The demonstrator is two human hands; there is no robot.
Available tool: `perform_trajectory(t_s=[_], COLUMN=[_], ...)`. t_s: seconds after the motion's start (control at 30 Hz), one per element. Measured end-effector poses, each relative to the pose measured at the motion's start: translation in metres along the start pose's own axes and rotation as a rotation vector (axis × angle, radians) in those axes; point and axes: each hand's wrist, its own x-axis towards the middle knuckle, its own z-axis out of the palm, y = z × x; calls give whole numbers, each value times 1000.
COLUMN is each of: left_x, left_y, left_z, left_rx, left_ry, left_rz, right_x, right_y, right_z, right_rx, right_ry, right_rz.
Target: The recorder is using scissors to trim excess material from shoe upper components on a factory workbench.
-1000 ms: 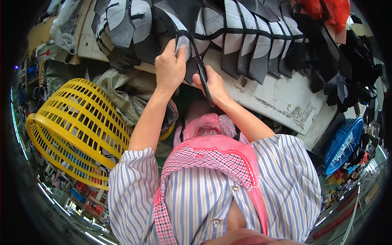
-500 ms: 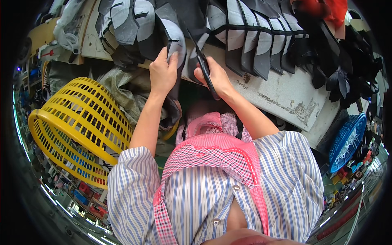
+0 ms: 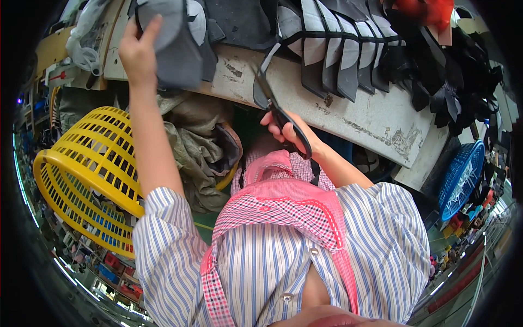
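At the far left of the worktable my left hand [image 3: 139,57] is closed on a grey fabric piece [image 3: 180,60], slightly blurred, with its thumb on top. More grey and white pieces [image 3: 197,23] lie beside it. My right hand [image 3: 297,131] grips black-handled scissors [image 3: 280,111] near the table's front edge, blades pointing up and away from me. Just beyond the blades one grey-and-white piece [image 3: 262,79] hangs down over the edge. To its right runs a row of similar pieces [image 3: 327,52], joined along a dark strip.
The worn white worktable [image 3: 376,122] crosses in front of me. Black pieces [image 3: 441,82] are heaped at its right, by a red item [image 3: 433,13]. A yellow basket [image 3: 90,158] stands at left, beside crumpled greenish cloth [image 3: 190,141]; a blue basket [image 3: 460,180] is at right.
My left hand has moved left and away from me with a grey piece, apart from the row. The right hand has drawn slightly back toward me with the scissors.
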Motion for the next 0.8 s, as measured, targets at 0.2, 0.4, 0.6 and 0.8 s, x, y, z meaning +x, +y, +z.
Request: perform_trajectory(t_s=[0.2,0.4,0.6,0.8], left_x=[-13,-66,-73,-56], left_y=[-42,-38,-20,-34], left_z=[42,101,98,74], left_rx=[706,109,126,318], left_ry=[87,-339,-324,-15], left_rz=[439,-166,45,-171], right_x=[10,6,27,3], right_y=[7,10,0,-20], right_z=[-12,-20,-27,-25], right_rx=[196,254,338,-128], right_ry=[138,29,-17,160], right_rz=[22,45,32,28])
